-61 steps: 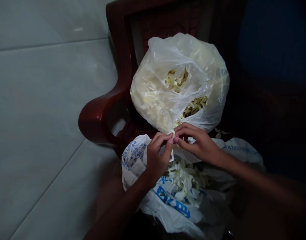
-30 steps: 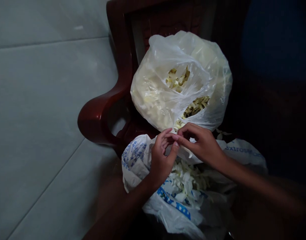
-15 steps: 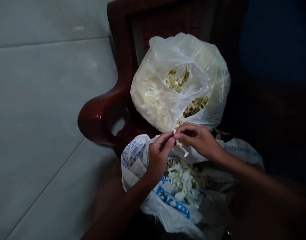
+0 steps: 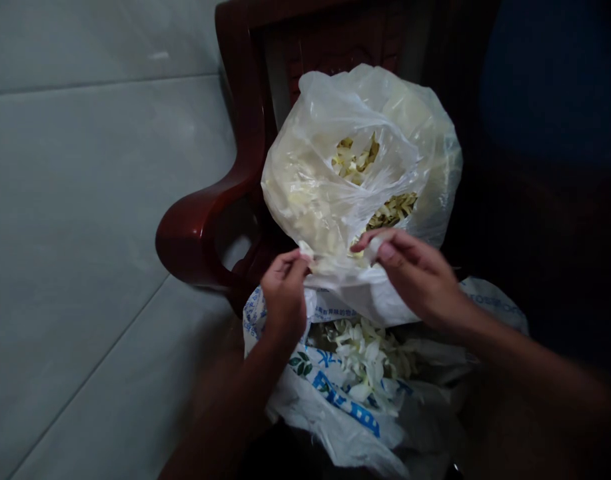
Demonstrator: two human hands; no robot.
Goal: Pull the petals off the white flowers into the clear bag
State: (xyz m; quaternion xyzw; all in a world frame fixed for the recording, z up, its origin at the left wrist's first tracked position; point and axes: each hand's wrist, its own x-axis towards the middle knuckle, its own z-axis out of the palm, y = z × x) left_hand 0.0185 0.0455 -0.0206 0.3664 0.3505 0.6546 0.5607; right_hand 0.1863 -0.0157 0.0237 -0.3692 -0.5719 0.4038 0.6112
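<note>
My left hand (image 4: 285, 293) is closed in a pinch, with a small white flower piece (image 4: 305, 251) showing at the fingertips. Opposite it, my right hand (image 4: 418, 270) holds another pale flower piece, like a petal, between thumb and fingers; motion blurs it a little. Just beyond both hands bulges a translucent plastic bag (image 4: 305, 180) full of pale petals, with yellowish-brown ones (image 4: 392, 210) showing through its openings. Below the hands, a white printed bag (image 4: 305, 407) lies open around a heap of white flowers (image 4: 368, 360).
The bags rest on a dark red wooden chair, whose curved armrest (image 4: 185, 223) rises on the left. Pale floor tiles (image 4: 85, 200) extend beyond it. The right side is very dark, with a dim blue shape (image 4: 555, 80) at the upper right.
My hands, together at one white flower half a second ago, have come apart. The left moved left, the right moved right and slightly up, each with a white piece at its fingertips.
</note>
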